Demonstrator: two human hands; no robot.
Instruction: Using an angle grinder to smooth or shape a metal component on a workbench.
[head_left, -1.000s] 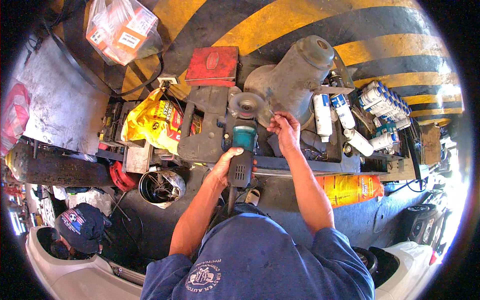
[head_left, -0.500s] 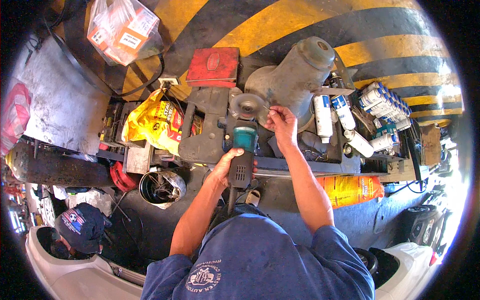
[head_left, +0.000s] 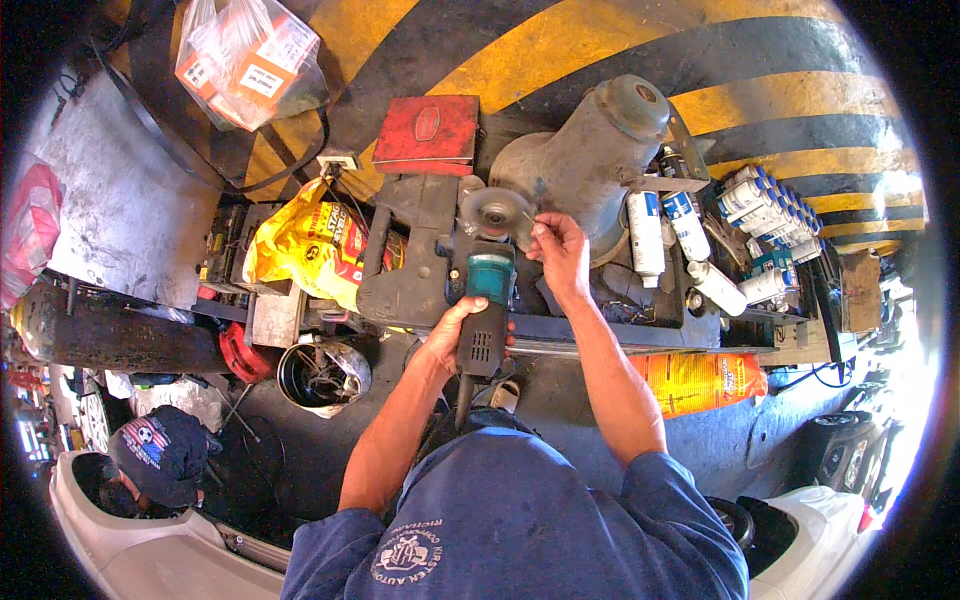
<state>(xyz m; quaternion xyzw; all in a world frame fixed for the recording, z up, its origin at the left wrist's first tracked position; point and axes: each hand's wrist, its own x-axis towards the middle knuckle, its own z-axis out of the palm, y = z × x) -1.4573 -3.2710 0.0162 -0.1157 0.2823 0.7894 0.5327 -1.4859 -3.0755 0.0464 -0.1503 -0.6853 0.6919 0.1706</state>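
Right hand [head_left: 563,255] farther left than one second ago, closer to round disc [head_left: 480,210] of power grinder [head_left: 487,275]. Half a second ago, hand partway across. Thin piece [head_left: 529,216] pinched between its fingertips moves along: tip, earlier just off disc's right side, now reaches disc's edge; whether it touches, too small to tell. Right forearm [head_left: 615,370] swings slightly left too, bringing wrist nearer grinder.

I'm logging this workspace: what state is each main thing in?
Left hand: closed around the grinder
Right hand: pinching a thin piece near the disc
Grinder: held; on or off unclear
Disc: fitted; spinning or not unclear
Red case: shut
Bucket: open, things inside
Yellow bag: crumpled
Clear bag: filled
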